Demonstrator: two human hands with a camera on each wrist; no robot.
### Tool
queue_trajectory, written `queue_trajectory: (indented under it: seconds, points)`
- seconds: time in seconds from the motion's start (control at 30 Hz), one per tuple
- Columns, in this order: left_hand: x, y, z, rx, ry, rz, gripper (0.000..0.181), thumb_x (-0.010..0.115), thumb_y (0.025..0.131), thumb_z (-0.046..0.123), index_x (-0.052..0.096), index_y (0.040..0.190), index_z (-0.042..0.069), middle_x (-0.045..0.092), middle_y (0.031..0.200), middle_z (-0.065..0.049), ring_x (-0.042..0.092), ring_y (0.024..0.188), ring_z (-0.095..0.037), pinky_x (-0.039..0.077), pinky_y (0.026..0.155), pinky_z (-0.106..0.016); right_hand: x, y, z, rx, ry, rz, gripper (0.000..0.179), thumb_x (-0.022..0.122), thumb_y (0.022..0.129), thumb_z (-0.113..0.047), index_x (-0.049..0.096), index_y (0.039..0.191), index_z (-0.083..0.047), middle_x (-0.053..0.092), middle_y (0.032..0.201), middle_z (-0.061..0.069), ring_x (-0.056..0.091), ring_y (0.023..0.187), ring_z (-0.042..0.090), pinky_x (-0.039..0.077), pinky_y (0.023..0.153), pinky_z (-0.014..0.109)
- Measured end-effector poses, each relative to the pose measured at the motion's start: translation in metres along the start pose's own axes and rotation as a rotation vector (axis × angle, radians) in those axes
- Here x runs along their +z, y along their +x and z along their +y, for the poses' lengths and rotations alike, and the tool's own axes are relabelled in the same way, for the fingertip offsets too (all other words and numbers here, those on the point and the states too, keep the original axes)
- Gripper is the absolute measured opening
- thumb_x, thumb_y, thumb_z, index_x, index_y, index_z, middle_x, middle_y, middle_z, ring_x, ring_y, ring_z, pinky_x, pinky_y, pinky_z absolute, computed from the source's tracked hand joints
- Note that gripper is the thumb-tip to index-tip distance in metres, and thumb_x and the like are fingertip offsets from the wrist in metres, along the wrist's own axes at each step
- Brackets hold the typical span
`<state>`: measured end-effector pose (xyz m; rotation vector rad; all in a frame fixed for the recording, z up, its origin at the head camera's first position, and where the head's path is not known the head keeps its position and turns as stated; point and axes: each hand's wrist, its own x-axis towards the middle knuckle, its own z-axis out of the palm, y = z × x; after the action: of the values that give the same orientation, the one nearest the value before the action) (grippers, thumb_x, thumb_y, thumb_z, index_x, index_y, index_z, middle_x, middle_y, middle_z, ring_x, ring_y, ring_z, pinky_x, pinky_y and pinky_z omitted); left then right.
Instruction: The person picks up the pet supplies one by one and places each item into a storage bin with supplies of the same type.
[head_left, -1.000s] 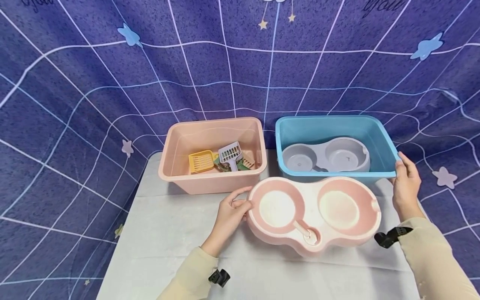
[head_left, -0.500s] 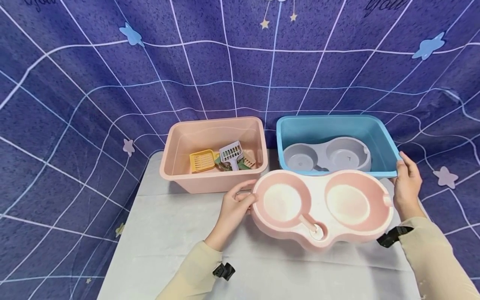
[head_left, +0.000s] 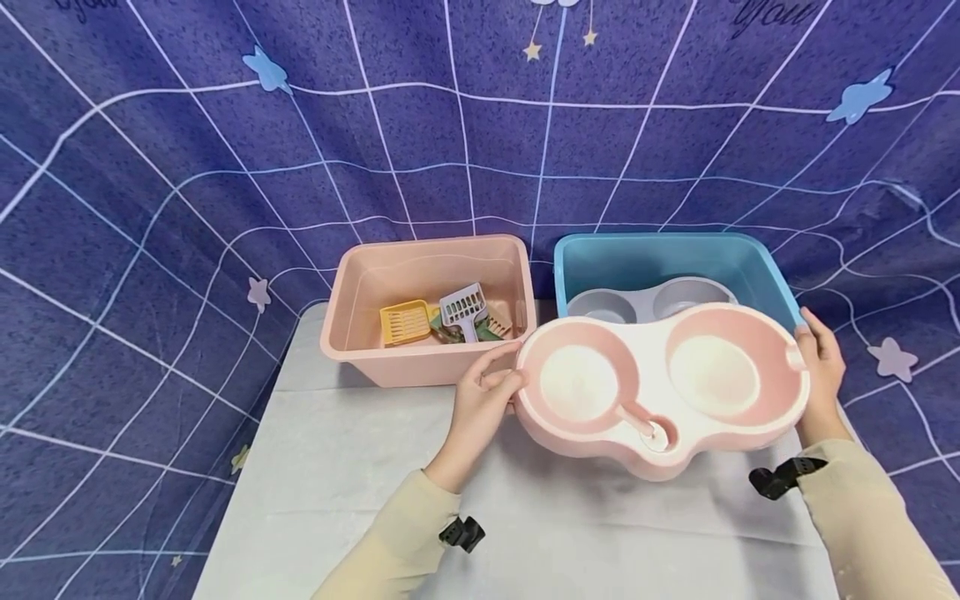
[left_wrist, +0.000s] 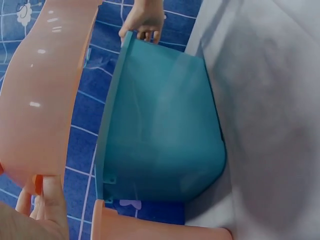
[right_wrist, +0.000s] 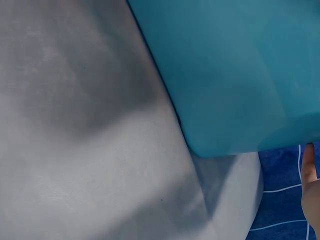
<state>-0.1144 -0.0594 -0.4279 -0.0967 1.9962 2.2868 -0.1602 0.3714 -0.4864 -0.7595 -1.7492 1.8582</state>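
A pink double pet bowl (head_left: 648, 337) hangs above the table, tilted so its two round hollows face me. My left hand (head_left: 478, 417) pinches its left end between thumb and fingers; the left wrist view shows the bowl's underside (left_wrist: 45, 95). At the far right, my right hand (head_left: 823, 408) grips the right rim of a blue bin (head_left: 652, 247), its fingers partly hidden behind the pink bowl. Inside that bin lies a grey double bowl (head_left: 643, 302), its front part covered by the pink one. In the right wrist view only the bin's wall (right_wrist: 240, 75) and a fingertip (right_wrist: 309, 160) show.
Left of the blue bin stands a pink bin (head_left: 420, 358) holding several litter scoops, among them a yellow scoop (head_left: 405, 323) and a pale lilac scoop (head_left: 462, 307). Both bins stand at the back of the white-covered table (head_left: 360, 467), against a blue patterned curtain (head_left: 420, 133).
My left hand has carried the pink double bowl up and to the right, and it now covers part of the grey bowl and the blue bin's front. My right hand stays at the bin's rim.
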Motion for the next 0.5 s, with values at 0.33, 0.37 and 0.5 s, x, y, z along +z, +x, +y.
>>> queue_trajectory:
  seconds: [0.33,0.37,0.5]
  points:
    - [0.005,0.009,0.01,-0.014,-0.019,0.038,0.042,0.065,0.087,0.006,0.066,0.128,0.013,0.073,0.087,-0.012,0.06,0.062,-0.012,0.054,0.059,-0.026,0.005,-0.004,0.004,-0.006,0.375,-0.059,0.03,0.053,0.101,-0.005,0.069,0.126,-0.013,0.065,0.103,-0.004,0.058,0.096,0.007,0.048,0.078,0.011]
    - [0.005,0.01,0.011,-0.017,-0.02,0.04,0.042,0.066,0.087,0.007,0.066,0.128,0.014,0.073,0.089,-0.013,0.061,0.063,-0.012,0.055,0.06,-0.026,0.005,-0.004,0.004,-0.009,0.398,-0.065,0.031,0.054,0.101,-0.004,0.069,0.126,-0.012,0.066,0.105,-0.003,0.058,0.098,0.007,0.048,0.079,0.011]
    - [0.01,0.015,0.014,-0.011,-0.011,0.04,0.041,0.066,0.087,0.009,0.066,0.127,0.015,0.074,0.097,-0.014,0.064,0.067,-0.013,0.056,0.062,-0.028,0.006,-0.004,0.004,-0.014,0.497,-0.07,0.03,0.06,0.096,-0.001,0.07,0.123,-0.008,0.068,0.112,0.0,0.059,0.104,0.01,0.048,0.084,0.014]
